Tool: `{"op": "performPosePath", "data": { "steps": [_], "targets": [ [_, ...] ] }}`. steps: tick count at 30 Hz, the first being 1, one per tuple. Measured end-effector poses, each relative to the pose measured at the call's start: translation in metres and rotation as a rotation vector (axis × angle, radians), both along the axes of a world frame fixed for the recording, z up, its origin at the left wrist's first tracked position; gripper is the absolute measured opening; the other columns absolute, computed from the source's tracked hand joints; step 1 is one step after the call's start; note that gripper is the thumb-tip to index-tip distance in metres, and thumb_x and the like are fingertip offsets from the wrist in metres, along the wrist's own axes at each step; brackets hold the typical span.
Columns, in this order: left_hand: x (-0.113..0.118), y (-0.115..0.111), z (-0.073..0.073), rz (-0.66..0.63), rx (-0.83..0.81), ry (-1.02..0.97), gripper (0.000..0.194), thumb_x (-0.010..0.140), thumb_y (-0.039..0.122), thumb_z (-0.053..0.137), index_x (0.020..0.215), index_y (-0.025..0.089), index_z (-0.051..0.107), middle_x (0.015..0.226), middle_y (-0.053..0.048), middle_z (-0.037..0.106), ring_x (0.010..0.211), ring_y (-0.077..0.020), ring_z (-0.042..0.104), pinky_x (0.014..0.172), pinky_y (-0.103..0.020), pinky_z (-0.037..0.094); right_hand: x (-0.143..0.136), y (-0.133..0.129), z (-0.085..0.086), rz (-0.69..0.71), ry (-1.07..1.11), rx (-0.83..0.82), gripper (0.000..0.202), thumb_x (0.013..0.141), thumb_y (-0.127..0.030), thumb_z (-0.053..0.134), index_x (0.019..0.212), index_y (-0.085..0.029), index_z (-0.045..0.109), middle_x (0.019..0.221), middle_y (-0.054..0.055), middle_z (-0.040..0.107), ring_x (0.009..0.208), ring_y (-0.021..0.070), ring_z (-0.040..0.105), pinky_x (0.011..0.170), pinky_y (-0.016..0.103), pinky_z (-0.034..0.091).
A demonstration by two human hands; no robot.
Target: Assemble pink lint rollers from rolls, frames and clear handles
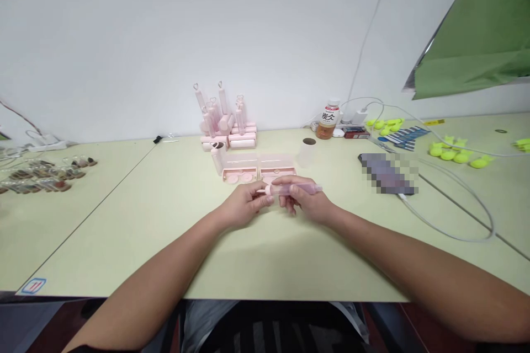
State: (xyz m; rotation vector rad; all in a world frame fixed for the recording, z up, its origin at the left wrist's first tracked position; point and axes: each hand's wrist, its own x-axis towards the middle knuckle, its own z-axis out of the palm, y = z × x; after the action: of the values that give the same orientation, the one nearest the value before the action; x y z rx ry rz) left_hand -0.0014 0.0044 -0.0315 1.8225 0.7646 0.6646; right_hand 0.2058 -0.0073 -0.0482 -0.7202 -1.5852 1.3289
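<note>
A slim translucent pink tube (285,190) lies sideways above the table, gripped by my right hand (311,201) with the thumb along it. My left hand (244,205) is closed at the tube's pale left end, with thumb and fingers pinching a thin pale stick-like part (260,191). Just beyond the hands, two pink cases with clear lids, a left case (240,175) and a right case (285,172), lie opened. Round pink pieces show in the left one; my fingers partly cover the right one.
Pink tubes with heart-shaped tops (223,99) stand on stacked pink cases (242,142) by the wall. Pale cylinders (307,154) flank the opened cases. To the right are a drink bottle (328,120), a phone (387,174) on a cable, and yellow-green pieces (459,154).
</note>
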Motion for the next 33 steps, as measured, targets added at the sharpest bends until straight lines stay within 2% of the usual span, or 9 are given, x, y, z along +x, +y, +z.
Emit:
{"op": "performPosePath", "data": {
  "steps": [6, 10, 15, 19, 24, 26, 29, 31, 33],
  "targets": [
    [-0.008, -0.004, 0.008, -0.060, 0.112, 0.212, 0.050, 0.096, 0.055, 0.040, 0.081, 0.014, 0.064, 0.069, 0.000, 0.058, 0.062, -0.0101, 0.050, 0.061, -0.022, 0.040, 0.004, 0.003, 0.002, -0.008, 0.097, -0.185, 0.052, 0.084, -0.066, 0.058, 0.093, -0.015, 0.071, 0.052, 0.000, 0.061, 0.042, 0.0107, 0.053, 0.040, 0.022, 0.040],
    [-0.008, -0.005, 0.011, -0.137, -0.033, 0.110, 0.055, 0.093, 0.061, 0.043, 0.082, 0.012, 0.065, 0.078, -0.005, 0.065, 0.060, -0.0087, 0.048, 0.059, -0.022, 0.040, 0.004, 0.001, 0.001, 0.064, 0.190, -0.255, 0.050, 0.082, -0.064, 0.061, 0.094, -0.017, 0.071, 0.052, 0.000, 0.063, 0.042, 0.0118, 0.053, 0.042, 0.023, 0.040],
    [-0.004, 0.001, -0.003, -0.152, -0.242, -0.017, 0.058, 0.087, 0.066, 0.052, 0.086, 0.010, 0.066, 0.078, -0.010, 0.069, 0.055, -0.0082, 0.047, 0.051, -0.021, 0.037, 0.002, 0.002, 0.001, 0.099, 0.221, -0.335, 0.053, 0.077, -0.069, 0.061, 0.092, -0.019, 0.069, 0.047, -0.001, 0.061, 0.037, 0.0122, 0.049, 0.040, 0.024, 0.037],
    [-0.005, 0.004, -0.007, -0.194, -0.359, -0.158, 0.060, 0.081, 0.070, 0.058, 0.087, 0.010, 0.065, 0.079, -0.011, 0.070, 0.055, -0.0089, 0.051, 0.053, -0.023, 0.038, 0.006, 0.003, 0.018, 0.060, 0.277, -0.414, 0.048, 0.076, -0.070, 0.057, 0.083, -0.023, 0.065, 0.040, -0.005, 0.049, 0.036, 0.0130, 0.042, 0.039, 0.026, 0.034],
    [-0.009, 0.005, 0.001, -0.118, -0.288, -0.166, 0.058, 0.083, 0.069, 0.056, 0.082, 0.011, 0.064, 0.077, -0.009, 0.069, 0.055, -0.0088, 0.052, 0.055, -0.024, 0.039, 0.034, 0.015, 0.048, -0.191, 0.250, -0.250, 0.037, 0.068, -0.052, 0.071, 0.091, -0.025, 0.063, 0.052, -0.006, 0.050, 0.045, 0.0125, 0.043, 0.045, 0.027, 0.036],
    [-0.008, 0.005, -0.001, -0.084, -0.290, -0.110, 0.057, 0.085, 0.067, 0.055, 0.085, 0.011, 0.065, 0.080, -0.009, 0.068, 0.057, -0.0085, 0.050, 0.054, -0.023, 0.037, 0.051, 0.025, 0.051, -0.384, 0.094, -0.163, 0.036, 0.064, -0.041, 0.075, 0.094, -0.023, 0.063, 0.053, -0.007, 0.049, 0.047, 0.0122, 0.044, 0.048, 0.027, 0.036],
    [-0.006, 0.003, -0.007, -0.071, -0.297, -0.013, 0.055, 0.086, 0.066, 0.053, 0.087, 0.012, 0.066, 0.083, -0.008, 0.067, 0.059, -0.0079, 0.049, 0.053, -0.021, 0.036, 0.075, 0.042, 0.043, -0.678, -0.477, -0.016, 0.021, 0.067, -0.036, 0.072, 0.076, -0.018, 0.065, 0.063, 0.000, 0.059, 0.051, 0.0128, 0.048, 0.051, 0.028, 0.036],
    [-0.004, 0.002, -0.008, -0.075, -0.272, 0.030, 0.055, 0.087, 0.065, 0.052, 0.086, 0.012, 0.067, 0.084, -0.008, 0.066, 0.061, -0.0079, 0.049, 0.054, -0.021, 0.037, 0.085, 0.052, 0.033, -0.720, -0.858, 0.017, 0.021, 0.072, -0.037, 0.069, 0.066, -0.018, 0.063, 0.069, 0.003, 0.064, 0.061, 0.0161, 0.056, 0.055, 0.028, 0.037],
    [-0.003, 0.001, -0.008, -0.069, -0.259, 0.050, 0.056, 0.088, 0.065, 0.051, 0.086, 0.012, 0.066, 0.084, -0.008, 0.066, 0.062, -0.0080, 0.049, 0.055, -0.021, 0.037, 0.089, 0.060, 0.023, -0.714, -1.059, 0.005, 0.021, 0.076, -0.038, 0.065, 0.068, -0.018, 0.066, 0.073, 0.005, 0.068, 0.068, 0.0187, 0.060, 0.058, 0.027, 0.037]
  ]
}}
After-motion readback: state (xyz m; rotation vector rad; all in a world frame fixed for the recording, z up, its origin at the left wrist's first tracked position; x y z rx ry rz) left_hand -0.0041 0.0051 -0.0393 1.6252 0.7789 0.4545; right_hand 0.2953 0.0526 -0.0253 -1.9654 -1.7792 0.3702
